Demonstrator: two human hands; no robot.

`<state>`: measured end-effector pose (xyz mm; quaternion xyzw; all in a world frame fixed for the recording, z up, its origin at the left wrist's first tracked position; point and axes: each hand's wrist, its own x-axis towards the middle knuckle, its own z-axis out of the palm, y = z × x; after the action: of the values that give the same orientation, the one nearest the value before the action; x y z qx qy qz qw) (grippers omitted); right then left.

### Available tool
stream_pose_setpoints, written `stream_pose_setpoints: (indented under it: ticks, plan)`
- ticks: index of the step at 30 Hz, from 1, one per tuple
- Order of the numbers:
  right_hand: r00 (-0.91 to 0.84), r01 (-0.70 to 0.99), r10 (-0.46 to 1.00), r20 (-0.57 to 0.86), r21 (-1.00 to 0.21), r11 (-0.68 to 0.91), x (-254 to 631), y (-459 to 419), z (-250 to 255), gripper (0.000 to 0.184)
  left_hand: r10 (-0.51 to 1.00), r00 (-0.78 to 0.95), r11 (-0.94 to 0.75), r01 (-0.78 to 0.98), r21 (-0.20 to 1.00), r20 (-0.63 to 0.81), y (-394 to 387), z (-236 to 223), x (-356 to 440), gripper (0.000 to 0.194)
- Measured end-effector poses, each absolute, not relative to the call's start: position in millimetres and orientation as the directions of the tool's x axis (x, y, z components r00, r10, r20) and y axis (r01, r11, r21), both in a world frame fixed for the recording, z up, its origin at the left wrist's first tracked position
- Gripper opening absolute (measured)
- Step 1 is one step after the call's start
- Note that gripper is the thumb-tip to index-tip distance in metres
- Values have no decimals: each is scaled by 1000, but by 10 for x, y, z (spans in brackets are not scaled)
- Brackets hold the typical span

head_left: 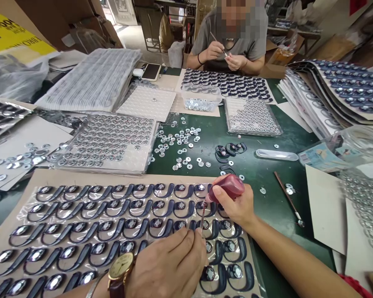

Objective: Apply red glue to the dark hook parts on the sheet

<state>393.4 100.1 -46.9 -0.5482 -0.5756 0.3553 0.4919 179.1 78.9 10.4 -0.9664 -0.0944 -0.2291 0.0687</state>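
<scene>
Head view: the left hand's grip [170, 261] pinches a thin tool [202, 216], and the right hand's grip [236, 205] clasps a red bottle [231, 186] over rows of dark earpieces [131, 224].

Dark curved hooks [249, 277], each with a shiny round disc [80, 227], lie in close rows under glossy clear film on a flat brown card [90, 176]. Toward the card's two o'clock, a plump red squeeze bottle [231, 187] tilts over the hooks, nozzle aimed at eight o'clock. A thin stick [202, 217] points toward twelve, its tip near that nozzle.
</scene>
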Motion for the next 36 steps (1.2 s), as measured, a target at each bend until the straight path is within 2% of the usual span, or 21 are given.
stream_pose_setpoints:
  ticks: [9,15,19,23,30,36]
  plan:
    - [126,314,970,207,-936,159,3941,995,-463,8,171,877,-976,215,-47,450,781,95,1778,35]
    - [81,232,975,206,-955,182,3932,990,-447,8,177,872,-974,221,-44,456,803,124,1793,39]
    - [39,207,980,196,-961,184,3922,989,-416,7,179,861,-973,227,-44,477,800,112,1793,33]
    - [5,206,984,179,-963,174,3928,992,-390,8,184,884,-972,228,-53,430,791,116,1778,25]
    - [220,223,959,179,-966,129,3934,1005,-477,11,189,883,-973,227,-37,429,785,103,1771,25]
    - [204,216,967,155,-970,110,3931,1000,-518,12,197,842,-971,240,-21,503,747,-29,1762,25]
